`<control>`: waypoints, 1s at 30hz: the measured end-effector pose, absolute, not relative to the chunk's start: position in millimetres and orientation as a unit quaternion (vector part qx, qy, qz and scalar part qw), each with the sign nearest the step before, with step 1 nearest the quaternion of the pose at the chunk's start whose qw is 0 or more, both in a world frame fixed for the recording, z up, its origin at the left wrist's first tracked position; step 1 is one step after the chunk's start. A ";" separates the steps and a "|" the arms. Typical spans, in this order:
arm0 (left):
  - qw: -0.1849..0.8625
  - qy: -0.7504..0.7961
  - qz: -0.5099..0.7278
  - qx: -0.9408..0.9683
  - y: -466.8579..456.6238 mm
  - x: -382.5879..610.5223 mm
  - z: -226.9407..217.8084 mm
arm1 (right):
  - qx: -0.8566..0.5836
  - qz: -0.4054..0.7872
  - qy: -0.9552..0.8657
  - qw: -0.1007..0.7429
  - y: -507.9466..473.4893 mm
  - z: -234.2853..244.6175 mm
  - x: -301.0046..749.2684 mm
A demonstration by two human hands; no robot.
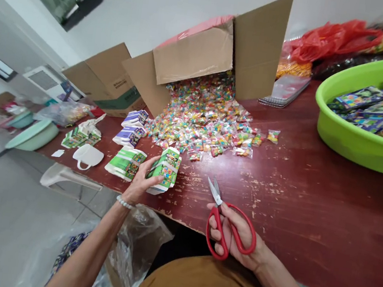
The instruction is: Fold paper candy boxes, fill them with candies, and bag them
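My left hand (143, 180) grips a banded stack of green printed cartons (169, 168) at the table's front edge. Just left of it lies another banded green stack (126, 163), with purple-and-white carton stacks (129, 135) behind. In my right hand (232, 234) rests a pair of scissors (219, 209) with red handles, the blades slightly apart and pointing away from me. Beyond both hands, a heap of small clear packets of colourful candy (201, 121) spills from a cardboard box (197, 54) lying on its side.
A lime-green basin (365, 144) holding dark printed packets stands at the right. Farther left are a white mug (88, 156), more green cartons (82, 135), a pale green basin (34, 135) and a white stool (65, 177). Clear plastic bagging (143, 232) hangs below the table edge (180, 220).
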State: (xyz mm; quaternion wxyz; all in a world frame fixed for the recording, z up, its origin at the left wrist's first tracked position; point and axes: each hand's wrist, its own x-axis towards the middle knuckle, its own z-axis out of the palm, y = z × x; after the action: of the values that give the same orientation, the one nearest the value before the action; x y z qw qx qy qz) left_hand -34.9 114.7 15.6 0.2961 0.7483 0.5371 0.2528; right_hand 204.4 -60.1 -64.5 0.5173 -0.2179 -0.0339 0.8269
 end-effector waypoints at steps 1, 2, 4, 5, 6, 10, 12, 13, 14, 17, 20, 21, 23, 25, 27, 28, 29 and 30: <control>0.318 0.536 0.262 0.737 113.9 -36.3 14.9 | -0.218 0.827 -0.036 0.516 -60.0 -65.1 204.1; 0.342 0.533 0.265 0.727 113.4 -37.4 14.3 | -0.217 0.828 -0.038 0.515 -60.0 -65.9 204.0; 0.367 0.528 0.267 0.718 112.7 -39.4 13.4 | -0.215 0.829 -0.042 0.515 -59.7 -68.0 203.9; 0.367 0.526 0.267 0.720 112.6 -40.4 13.2 | -0.215 0.829 -0.044 0.514 -59.5 -68.8 204.0; 0.363 0.524 0.266 0.723 112.7 -41.4 13.2 | -0.216 0.830 -0.046 0.512 -59.3 -69.4 204.1; 0.334 0.521 0.254 0.743 112.8 -42.9 12.7 | -0.233 0.829 -0.059 0.504 -60.0 -66.3 202.8; 0.311 0.519 0.241 0.759 111.3 -39.8 11.3 | -0.258 0.817 -0.072 0.511 -62.1 -61.0 199.8; 0.296 0.516 0.233 0.769 109.8 -37.0 10.1 | -0.277 0.806 -0.081 0.517 -63.6 -57.6 197.8; 0.281 0.513 0.225 0.779 107.8 -33.5 8.4 | -0.296 0.795 -0.090 0.522 -65.2 -53.7 195.5; 0.235 0.499 0.203 0.809 100.7 -22.4 2.0 | -0.335 0.772 -0.126 0.525 -70.2 -41.5 189.1; 0.202 0.487 0.185 0.829 96.7 -18.6 -3.2 | -0.362 0.761 -0.171 0.510 -73.4 -31.8 185.2; 0.196 0.481 0.179 0.835 96.9 -19.7 -3.9 | -0.370 0.756 -0.186 0.507 -74.0 -29.6 184.2; 0.193 0.463 0.165 0.849 98.8 -24.6 -3.7 | -0.378 0.749 -0.208 0.503 -74.5 -26.7 181.4; 0.196 0.441 0.155 0.862 101.2 -30.7 -2.0 | -0.375 0.747 -0.225 0.501 -73.5 -24.0 176.5; 0.194 0.423 0.157 0.871 102.3 -35.4 0.0 | -0.367 0.753 -0.246 0.488 -70.6 -19.7 169.1; 0.189 0.418 0.164 0.873 102.1 -37.0 0.8 | -0.363 0.758 -0.254 0.478 -68.3 -16.6 164.6; 0.181 0.416 0.173 0.874 101.4 -37.9 1.3 | -0.360 0.765 -0.257 0.468 -65.4 -13.1 159.9; 0.171 0.416 0.182 0.874 100.3 -38.2 1.5 | -0.359 0.770 -0.252 0.462 -61.8 -9.4 155.2</control>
State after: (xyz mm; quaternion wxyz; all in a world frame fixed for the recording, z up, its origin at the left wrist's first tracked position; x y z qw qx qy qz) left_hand -38.2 100.3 1.5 0.1714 0.8743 0.4160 0.1822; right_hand 155.2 -61.8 -9.4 0.4624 -0.3595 -0.2521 0.7704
